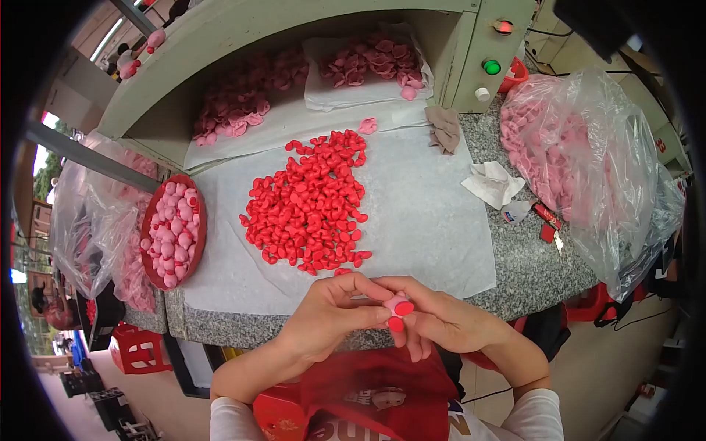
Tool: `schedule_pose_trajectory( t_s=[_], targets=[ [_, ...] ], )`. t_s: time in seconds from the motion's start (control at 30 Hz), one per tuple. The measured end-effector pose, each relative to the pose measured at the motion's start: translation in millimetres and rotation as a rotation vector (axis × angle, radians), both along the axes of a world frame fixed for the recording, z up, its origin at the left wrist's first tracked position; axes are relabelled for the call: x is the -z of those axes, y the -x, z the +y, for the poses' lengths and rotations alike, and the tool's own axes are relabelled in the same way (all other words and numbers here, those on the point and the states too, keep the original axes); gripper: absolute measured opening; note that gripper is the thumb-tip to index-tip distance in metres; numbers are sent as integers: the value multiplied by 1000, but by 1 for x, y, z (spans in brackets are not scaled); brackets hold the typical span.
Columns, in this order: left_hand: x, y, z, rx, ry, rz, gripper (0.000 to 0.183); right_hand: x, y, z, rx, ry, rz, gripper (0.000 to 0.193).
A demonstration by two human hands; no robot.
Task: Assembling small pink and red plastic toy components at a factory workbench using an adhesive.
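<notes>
We list the following. In the hands: one pink piece [399,303] with two red parts, pinched between the fingertips of our left hand [329,309] and right hand [457,320], above the near edge of the bench [518,268]. Beyond the hands: a heap of red pieces [305,206] on white paper [426,220]; farther off, pink petals [368,62] inside a pale green cabinet [243,37]. Left of the hands: a red basket [201,246] of pink balls [170,231]. Beyond our right hand: a brown cloth [443,131], a white tissue [491,184] and a clear bag [618,169] of pink pieces.
</notes>
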State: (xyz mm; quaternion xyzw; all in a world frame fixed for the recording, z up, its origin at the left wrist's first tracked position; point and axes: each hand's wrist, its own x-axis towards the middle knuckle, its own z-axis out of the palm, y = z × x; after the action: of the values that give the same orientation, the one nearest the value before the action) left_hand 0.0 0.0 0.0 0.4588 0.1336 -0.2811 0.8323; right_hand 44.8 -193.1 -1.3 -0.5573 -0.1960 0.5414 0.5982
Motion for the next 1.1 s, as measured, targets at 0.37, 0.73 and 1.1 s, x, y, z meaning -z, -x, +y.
schedule_pose_trajectory(
  t_s=[0.37,0.73,1.1],
  targets=[
    [2,-1,-3,1,-74,-115,9,10,4,-1,70,-120,-118,46],
    [-1,8,-6,3,-161,-183,19,10,5,-5,70,-128,-164,52],
    [0,13,-5,-20,-49,-213,33,8,12,-3,112,-131,-123,32]
  ],
)
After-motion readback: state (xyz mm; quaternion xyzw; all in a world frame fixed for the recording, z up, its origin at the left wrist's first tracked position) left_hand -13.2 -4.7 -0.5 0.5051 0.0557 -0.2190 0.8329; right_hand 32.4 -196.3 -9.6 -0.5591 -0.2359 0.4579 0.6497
